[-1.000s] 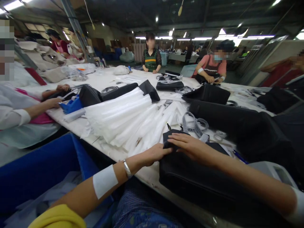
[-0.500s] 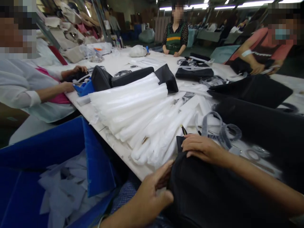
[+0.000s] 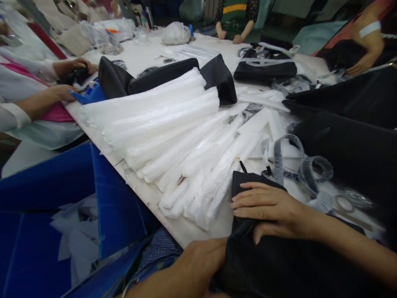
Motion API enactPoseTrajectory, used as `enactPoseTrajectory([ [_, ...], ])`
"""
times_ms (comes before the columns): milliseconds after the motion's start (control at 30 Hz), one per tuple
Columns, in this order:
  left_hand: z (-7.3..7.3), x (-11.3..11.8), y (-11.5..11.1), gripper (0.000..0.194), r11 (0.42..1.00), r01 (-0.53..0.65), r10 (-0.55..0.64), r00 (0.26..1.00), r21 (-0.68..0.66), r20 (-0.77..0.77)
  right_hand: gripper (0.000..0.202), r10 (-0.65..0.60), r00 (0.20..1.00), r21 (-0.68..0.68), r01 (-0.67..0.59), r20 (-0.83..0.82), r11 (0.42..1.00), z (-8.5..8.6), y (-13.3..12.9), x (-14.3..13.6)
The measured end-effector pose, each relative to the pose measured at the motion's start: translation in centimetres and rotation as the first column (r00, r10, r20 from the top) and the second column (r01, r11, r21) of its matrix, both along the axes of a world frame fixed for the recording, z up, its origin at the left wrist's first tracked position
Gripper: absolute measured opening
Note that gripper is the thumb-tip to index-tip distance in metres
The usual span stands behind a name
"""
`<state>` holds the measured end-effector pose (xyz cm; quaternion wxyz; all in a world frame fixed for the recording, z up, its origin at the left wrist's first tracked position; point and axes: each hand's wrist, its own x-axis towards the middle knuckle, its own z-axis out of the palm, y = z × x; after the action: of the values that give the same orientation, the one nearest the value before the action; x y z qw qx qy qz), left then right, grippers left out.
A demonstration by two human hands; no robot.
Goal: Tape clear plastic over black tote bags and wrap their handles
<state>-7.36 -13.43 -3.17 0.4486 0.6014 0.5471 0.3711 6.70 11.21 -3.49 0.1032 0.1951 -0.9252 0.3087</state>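
A black bag (image 3: 297, 256) that looks like leather fills the lower right, its upper edge on the white table. My right hand (image 3: 273, 207) lies across its top, fingers stretched out flat over the dark material and the thumb lower down. At the bag's left side is my left hand (image 3: 204, 260); its fingers are out of sight behind or inside the bag. A dark zipper pull with a gold-coloured end (image 3: 242, 164) sticks up just beyond the bag's top edge. Touching or close to that are long white wrapped rolls (image 3: 161, 128), fanned over the table.
Plastic-wrapped straps (image 3: 287, 157) and a tape roll (image 3: 343, 203) lie beyond my right hand. More black bags (image 3: 167, 76) stand further back. A blue bin (image 3: 124, 198) with white scraps (image 3: 82, 240) is at lower left. Co-workers' hands (image 3: 63, 92) are around the table.
My view has tilted down. My right hand has flattened and spread over the bag's top. My left hand has slid in against the bag, and its fingers are now hidden.
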Motion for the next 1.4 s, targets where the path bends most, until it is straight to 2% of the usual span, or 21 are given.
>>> enactPoseTrajectory([
  [67, -0.2, 0.2, 0.1, 0.036, 1.0, 0.03, -0.03, 0.999, 0.005, -0.038, 0.048, 0.014, 1.0, 0.002, -0.014, -0.007, 1.0, -0.2, -0.2, 0.2],
  [167, -1.1, 0.6, 0.1, 0.039, 0.996, 0.073, -0.066, 0.991, 0.058, -0.114, 0.033, 0.026, 1.0, 0.033, -0.026, 0.0, 0.999, 0.2, -0.8, 0.5],
  [267, -1.9, 0.4, 0.1, 0.043, 0.987, 0.077, -0.048, 0.98, 0.143, -0.192, 0.025, -0.021, 1.0, 0.139, 0.018, 0.02, 0.99, 1.7, -1.0, 0.6],
  [367, -1.9, -0.5, 0.3, 0.048, 0.979, 0.03, 0.017, 0.973, 0.199, -0.232, 0.029, -0.099, 0.995, 0.249, 0.09, 0.024, 0.964, 3.3, -0.2, 0.7],
  [433, -1.4, -1.1, 0.4, 0.047, 0.982, -0.022, 0.062, 0.976, 0.188, -0.21, 0.026, -0.134, 0.99, 0.286, 0.116, 0.044, 0.951, 3.9, 0.5, 0.6],
  [533, -0.2, -1.2, 0.5, 0.045, 0.971, -0.19, 0.205, 0.975, 0.147, -0.088, 0.019, -0.216, 0.973, 0.273, 0.185, 0.086, 0.944, 3.6, 1.5, 0.4],
  [600, 0.3, -0.7, 0.5, 0.066, 0.935, -0.319, 0.326, 0.945, 0.155, -0.019, 0.022, -0.293, 0.95, 0.259, 0.258, 0.105, 0.931, 3.1, 1.7, 0.2],
  [667, 0.5, 0.0, 0.6, 0.077, 0.908, -0.381, 0.382, 0.924, 0.175, 0.03, 0.023, -0.345, 0.934, 0.241, 0.314, 0.096, 0.918, 2.8, 1.7, -0.2],
  [733, 0.2, 0.7, 0.9, 0.068, 0.924, -0.332, 0.318, 0.943, 0.188, 0.1, 0.023, -0.374, 0.925, 0.207, 0.353, 0.072, 0.913, 2.8, 1.4, -0.8],
  [867, -0.3, 1.3, 2.1, 0.052, 0.976, -0.108, 0.064, 0.972, 0.186, 0.228, 0.027, -0.416, 0.909, 0.092, 0.413, 0.009, 0.906, 3.1, 0.6, -2.0],
  [967, -0.1, 1.1, 3.0, 0.054, 0.992, -0.053, 0.024, 0.971, 0.116, 0.238, 0.036, -0.461, 0.887, -0.022, 0.46, -0.017, 0.887, 3.0, 0.3, -2.5],
  [1067, -0.3, 0.8, 3.6, 0.066, 0.998, 0.028, -0.041, 0.974, 0.061, 0.222, 0.046, -0.435, 0.9, -0.064, 0.435, 0.008, 0.898, 2.4, 0.5, -2.5],
  [1167, -0.9, 0.4, 3.8, 0.078, 0.994, 0.107, -0.101, 0.985, -0.034, 0.137, 0.052, -0.348, 0.935, -0.01, 0.35, 0.066, 0.937, 1.8, 1.3, -2.3],
  [1267, -1.3, 0.0, 3.5, 0.084, 0.987, 0.113, -0.119, 0.992, -0.115, -0.049, 0.047, -0.295, 0.949, 0.071, 0.288, 0.11, 0.955, 0.8, 2.5, -1.9],
  [1400, -1.6, -0.2, 2.7, 0.074, 0.981, 0.156, -0.18, 0.955, -0.115, -0.234, 0.034, -0.313, 0.943, 0.096, 0.303, 0.113, 0.948, -1.0, 3.3, -1.0],
])
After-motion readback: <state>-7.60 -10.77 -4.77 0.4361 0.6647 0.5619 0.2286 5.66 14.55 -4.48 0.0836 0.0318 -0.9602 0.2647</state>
